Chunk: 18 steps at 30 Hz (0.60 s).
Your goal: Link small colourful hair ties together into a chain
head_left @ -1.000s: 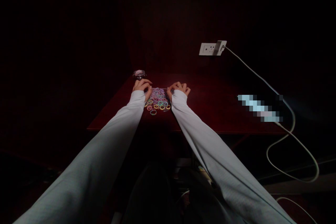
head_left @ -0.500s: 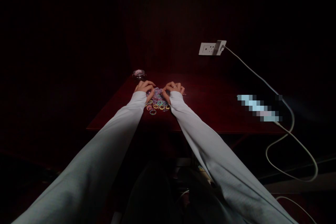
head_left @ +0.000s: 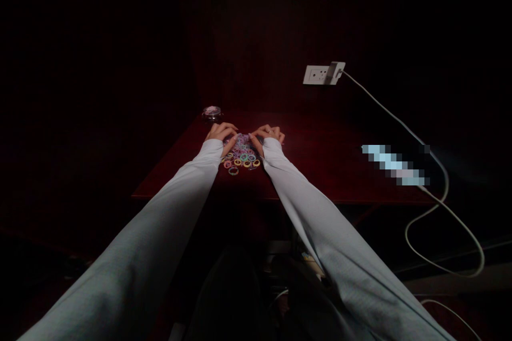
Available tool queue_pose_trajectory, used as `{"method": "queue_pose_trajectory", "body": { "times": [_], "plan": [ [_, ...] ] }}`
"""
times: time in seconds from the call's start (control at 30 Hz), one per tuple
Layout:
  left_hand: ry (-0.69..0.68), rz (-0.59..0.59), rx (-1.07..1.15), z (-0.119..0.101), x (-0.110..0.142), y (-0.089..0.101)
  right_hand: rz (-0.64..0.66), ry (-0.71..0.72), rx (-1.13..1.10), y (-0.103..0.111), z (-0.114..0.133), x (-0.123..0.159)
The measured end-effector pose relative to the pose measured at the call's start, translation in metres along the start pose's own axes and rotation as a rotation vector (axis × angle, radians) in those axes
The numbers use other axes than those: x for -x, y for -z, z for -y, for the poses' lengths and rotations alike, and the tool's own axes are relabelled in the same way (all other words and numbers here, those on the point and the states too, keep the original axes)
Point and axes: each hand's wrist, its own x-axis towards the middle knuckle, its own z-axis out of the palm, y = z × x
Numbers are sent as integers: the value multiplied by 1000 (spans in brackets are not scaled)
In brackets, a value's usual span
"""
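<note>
A loose pile of small colourful hair ties (head_left: pixel 242 154), mostly purple at the back with yellow, pink and green rings in front, lies on the dark red table (head_left: pixel 320 170). At the pile's left edge is my left hand (head_left: pixel 221 133), its fingers bent over the ties and its thumb drawn close to the fingertips. My right hand (head_left: pixel 269 135) reaches in from the other side, thumb and forefinger pinched together at the purple ties. Whatever sits between the fingertips of either hand is too small and dark to make out.
Behind my left hand stands a small clear container (head_left: pixel 212 112) with something pinkish in it. A wall socket (head_left: pixel 319 75) holds a plugged-in charger (head_left: pixel 337 71). Its white cable (head_left: pixel 394 117) loops past a pixelated object (head_left: pixel 394 165) on the right.
My right hand has shifted slightly right, uncovering more ties at the pile's right side. My left fingers have stretched a little further over the pile.
</note>
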Motion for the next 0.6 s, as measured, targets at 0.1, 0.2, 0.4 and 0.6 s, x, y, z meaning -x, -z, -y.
{"method": "queue_pose_trajectory", "body": {
  "times": [0.1,0.2,0.4,0.6],
  "plan": [
    [3,-9,-1,-2,1,4,-81,-90,25,10,-23,-4],
    [12,-7,0,-2,2,6,-202,-196,77,21,-54,-9],
    [33,-20,12,-5,3,6,-207,-295,202,31,-84,-9],
    [29,-16,7,-6,4,7,-130,-263,245,31,-78,-6]
  ]
}}
